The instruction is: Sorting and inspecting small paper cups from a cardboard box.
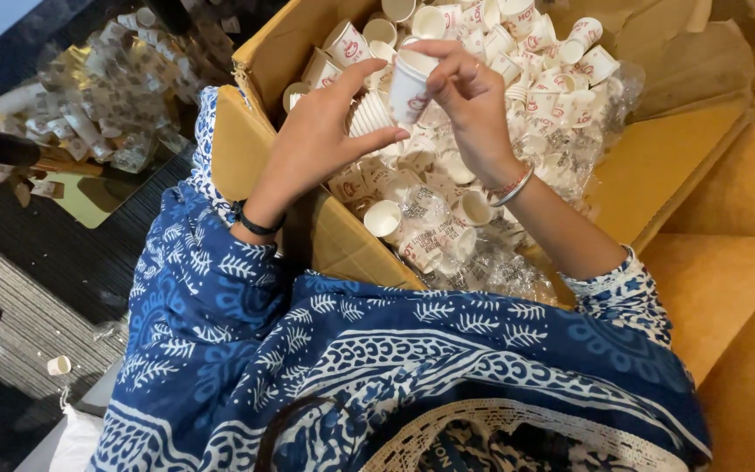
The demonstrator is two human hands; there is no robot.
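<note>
Paper cup (409, 87), light and easily crushed, sits pinched near its rim by right hand (474, 100) fingers at twelve o'clock over the cardboard box (342, 240), left hand (312, 144) gripping a nested cup stack (369, 115) beneath; best held gently by the sidewall.

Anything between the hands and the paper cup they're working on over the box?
Nothing visible. The right hand pinches the paper cup at its rim, and the left hand touches the cup stack beside it, above the cardboard box of loose cups.
</note>
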